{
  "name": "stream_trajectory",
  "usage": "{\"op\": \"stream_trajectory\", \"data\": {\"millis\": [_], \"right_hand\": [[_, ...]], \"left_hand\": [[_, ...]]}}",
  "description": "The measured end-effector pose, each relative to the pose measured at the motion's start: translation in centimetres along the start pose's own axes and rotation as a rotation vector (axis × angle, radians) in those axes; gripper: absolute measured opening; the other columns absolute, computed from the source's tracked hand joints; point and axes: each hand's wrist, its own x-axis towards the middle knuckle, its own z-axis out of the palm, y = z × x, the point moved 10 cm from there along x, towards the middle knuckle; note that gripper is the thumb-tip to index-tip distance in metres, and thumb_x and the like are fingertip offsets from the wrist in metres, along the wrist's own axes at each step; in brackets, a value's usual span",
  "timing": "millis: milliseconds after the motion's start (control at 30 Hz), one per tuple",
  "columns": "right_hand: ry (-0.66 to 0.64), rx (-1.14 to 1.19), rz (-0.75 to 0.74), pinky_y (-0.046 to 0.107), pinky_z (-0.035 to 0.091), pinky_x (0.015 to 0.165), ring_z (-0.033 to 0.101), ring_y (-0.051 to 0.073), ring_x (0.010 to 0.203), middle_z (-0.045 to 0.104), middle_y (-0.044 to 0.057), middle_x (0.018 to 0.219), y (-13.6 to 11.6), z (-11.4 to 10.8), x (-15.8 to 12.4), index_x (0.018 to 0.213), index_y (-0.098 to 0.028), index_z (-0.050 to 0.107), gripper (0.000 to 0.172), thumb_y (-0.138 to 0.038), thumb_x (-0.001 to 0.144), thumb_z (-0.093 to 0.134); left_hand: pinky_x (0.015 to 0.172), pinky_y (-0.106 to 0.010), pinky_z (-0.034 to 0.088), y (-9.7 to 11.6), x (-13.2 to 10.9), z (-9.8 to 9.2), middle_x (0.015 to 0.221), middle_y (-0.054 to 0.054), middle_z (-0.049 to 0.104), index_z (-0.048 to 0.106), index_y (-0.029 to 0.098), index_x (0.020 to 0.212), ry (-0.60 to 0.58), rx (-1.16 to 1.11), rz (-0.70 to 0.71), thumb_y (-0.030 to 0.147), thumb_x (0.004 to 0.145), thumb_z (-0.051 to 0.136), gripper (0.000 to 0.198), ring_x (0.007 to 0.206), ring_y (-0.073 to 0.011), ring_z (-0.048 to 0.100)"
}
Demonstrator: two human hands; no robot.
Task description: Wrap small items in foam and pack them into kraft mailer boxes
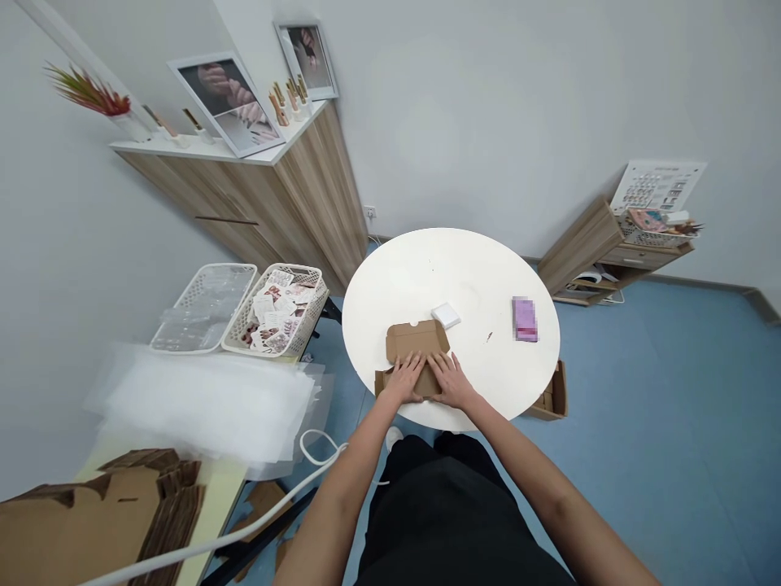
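Cardboard box [425, 381], lid [418, 337] pointing toward wall [457, 122], its long axis left-right

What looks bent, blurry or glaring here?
In the head view, the wood-grain cabinet and the shelf unit lean outward, probably lens distortion; the purple item shows as coarse blocks, its details unreadable; light looks fairly even, without harsh glare on the white table; the left hand and right hand look reasonably clear.
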Motion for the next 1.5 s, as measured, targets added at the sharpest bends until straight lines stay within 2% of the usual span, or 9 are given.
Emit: {"op": "stream_trajectory", "data": {"millis": [100,200,367,500,600,1100,1233,1367,1500], "right_hand": [[-0.118,-0.038,-0.028,0.054,0.005,0.117,0.013,0.036,0.146,0.022,0.019,0.158,-0.4,2.2,0.7,0.154,-0.012,0.014,0.117,-0.06,0.065,0.073],[-0.154,-0.041,0.014,0.055,0.004,0.117,0.009,0.035,0.147,0.018,0.018,0.16,0.0,3.5,1.2,0.155,-0.013,0.008,0.122,-0.059,0.064,0.075],[-0.179,-0.007,0.045,0.057,0.003,0.116,0.008,0.035,0.148,0.012,0.017,0.161,0.6,4.0,1.1,0.155,-0.018,0.004,0.128,-0.06,0.06,0.078],[-0.235,0.03,0.032,0.057,0.002,0.117,0.009,0.037,0.147,0.014,0.017,0.16,0.7,4.0,1.6,0.155,-0.018,0.006,0.131,-0.066,0.056,0.077],[-0.274,0.048,0.036,0.058,0.001,0.116,0.008,0.037,0.147,0.014,0.017,0.161,0.6,4.1,1.8,0.155,-0.019,0.007,0.13,-0.068,0.057,0.076],[-0.169,0.019,0.099,0.059,0.0,0.116,0.01,0.036,0.147,0.016,0.016,0.16,0.3,3.8,1.1,0.155,-0.02,0.007,0.131,-0.055,0.056,0.084],[-0.171,0.029,0.096,0.06,0.0,0.116,0.011,0.036,0.147,0.016,0.017,0.16,0.2,3.8,1.1,0.155,-0.02,0.007,0.13,-0.054,0.056,0.084],[-0.175,0.035,0.094,0.06,-0.001,0.116,0.01,0.037,0.147,0.015,0.017,0.16,0.1,3.8,1.1,0.155,-0.02,0.008,0.128,-0.054,0.057,0.083],[-0.184,0.036,0.103,0.06,0.0,0.116,0.013,0.036,0.147,0.015,0.017,0.16,0.1,3.6,1.0,0.155,-0.02,0.01,0.127,-0.052,0.057,0.084]], "left_hand": [[0.117,-0.059,0.009,0.4,-0.1,-0.3,0.159,-0.018,0.02,0.01,0.018,0.153,0.019,-0.021,0.034,0.048,0.066,0.076,0.114,0.147,-0.0348,0.015],[0.118,-0.055,0.014,0.2,-1.9,-1.7,0.156,-0.016,0.029,0.02,0.019,0.15,0.127,-0.088,0.024,0.047,0.074,0.07,0.096,0.145,-0.0315,0.025],[0.097,-0.039,0.046,-5.6,-10.5,-5.3,0.119,-0.012,0.063,0.049,0.019,0.126,0.578,-0.274,-0.52,0.033,0.094,0.042,0.036,0.115,-0.0245,0.058],[0.073,-0.031,0.05,-6.5,-14.0,-2.1,0.081,-0.004,0.069,0.061,0.022,0.096,0.443,-0.427,-0.726,0.034,0.092,0.048,0.018,0.082,-0.0219,0.067],[0.074,-0.029,0.048,-5.5,-13.5,-0.5,0.083,-0.004,0.072,0.064,0.02,0.091,0.374,-0.466,-0.746,0.029,0.089,0.055,0.012,0.083,-0.0213,0.068],[0.083,-0.031,0.049,-3.3,-7.8,0.3,0.098,-0.009,0.071,0.066,0.018,0.098,0.226,-0.307,-0.599,0.013,0.09,0.047,0.022,0.095,-0.0213,0.067],[0.083,-0.033,0.05,-4.5,-8.0,-1.4,0.097,-0.007,0.067,0.063,0.019,0.1,0.283,-0.289,-0.583,0.015,0.09,0.046,0.02,0.095,-0.0214,0.064],[0.086,-0.034,0.049,-6.0,-8.1,-4.4,0.114,-0.01,0.057,0.054,0.02,0.123,0.409,-0.209,-0.575,0.006,0.084,0.043,0.043,0.103,-0.0227,0.059],[0.088,-0.034,0.047,-6.6,-7.1,-4.6,0.11,-0.01,0.054,0.058,0.02,0.12,0.311,-0.123,-0.566,0.002,0.08,0.045,0.046,0.105,-0.0229,0.054]]}}
